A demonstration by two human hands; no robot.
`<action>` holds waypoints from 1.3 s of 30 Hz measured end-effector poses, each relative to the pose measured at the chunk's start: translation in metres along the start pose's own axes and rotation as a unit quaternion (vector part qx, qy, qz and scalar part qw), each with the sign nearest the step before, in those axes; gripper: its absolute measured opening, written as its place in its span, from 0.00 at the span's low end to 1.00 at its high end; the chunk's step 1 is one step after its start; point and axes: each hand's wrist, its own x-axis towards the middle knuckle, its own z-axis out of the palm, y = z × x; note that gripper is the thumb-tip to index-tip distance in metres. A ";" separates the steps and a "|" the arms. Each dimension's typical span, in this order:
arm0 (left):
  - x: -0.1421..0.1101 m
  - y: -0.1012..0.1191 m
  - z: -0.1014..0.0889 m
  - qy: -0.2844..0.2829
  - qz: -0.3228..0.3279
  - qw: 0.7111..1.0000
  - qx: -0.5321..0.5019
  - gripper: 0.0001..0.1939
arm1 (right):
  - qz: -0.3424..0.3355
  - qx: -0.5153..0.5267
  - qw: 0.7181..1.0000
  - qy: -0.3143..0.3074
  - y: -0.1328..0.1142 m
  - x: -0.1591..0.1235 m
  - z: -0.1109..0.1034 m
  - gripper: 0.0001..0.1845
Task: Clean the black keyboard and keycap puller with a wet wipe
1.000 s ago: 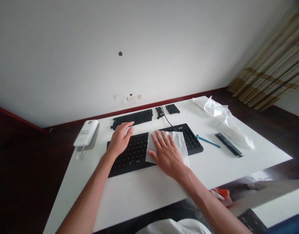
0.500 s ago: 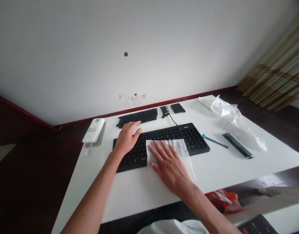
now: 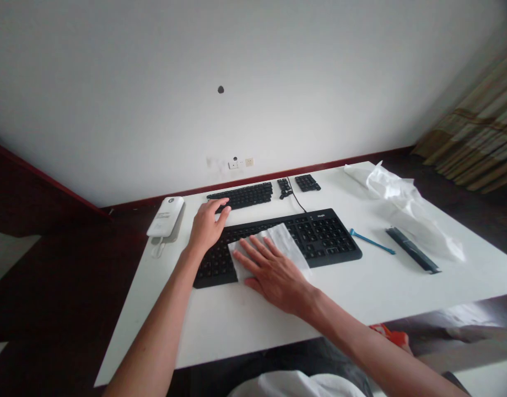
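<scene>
A black keyboard with its keycaps off lies across the white table, its cable running back toward the wall. My right hand is spread flat on a white wipe, pressing it against the middle of the keyboard. Over the keyboard's left end is my left hand, thumb and fingers apart with nothing between them; whether it touches the frame I cannot tell. Behind the keyboard sit loose black keycaps in groups: a wide block, a small cluster and a number-pad block.
A white power bank with a short cable lies at the left edge of the table. To the right are a blue thin tool, a dark flat strip and crumpled white plastic. The wall stands behind.
My right hand has slid the wipe leftward over the keys, and the wipe has turned at an angle. My left hand stays open near the left end. The view has shifted slightly.
</scene>
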 end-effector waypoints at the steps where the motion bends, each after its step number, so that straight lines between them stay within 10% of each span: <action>1: 0.001 -0.003 -0.002 0.005 -0.004 1.000 0.002 0.17 | -0.020 0.007 1.000 0.002 -0.007 0.011 0.004 0.35; 13: 0.002 -0.015 -0.007 0.013 -0.026 1.000 0.000 0.19 | -0.115 0.059 0.990 -0.048 -0.042 0.098 0.014 0.34; 32: -0.005 -0.025 0.007 -0.040 -0.053 0.998 0.021 0.19 | 0.091 0.003 0.996 -0.014 0.071 -0.026 -0.023 0.36; 39: -0.003 -0.034 0.007 -0.029 -0.150 0.981 -0.122 0.20 | 0.127 -0.023 0.992 0.004 0.095 -0.043 -0.024 0.37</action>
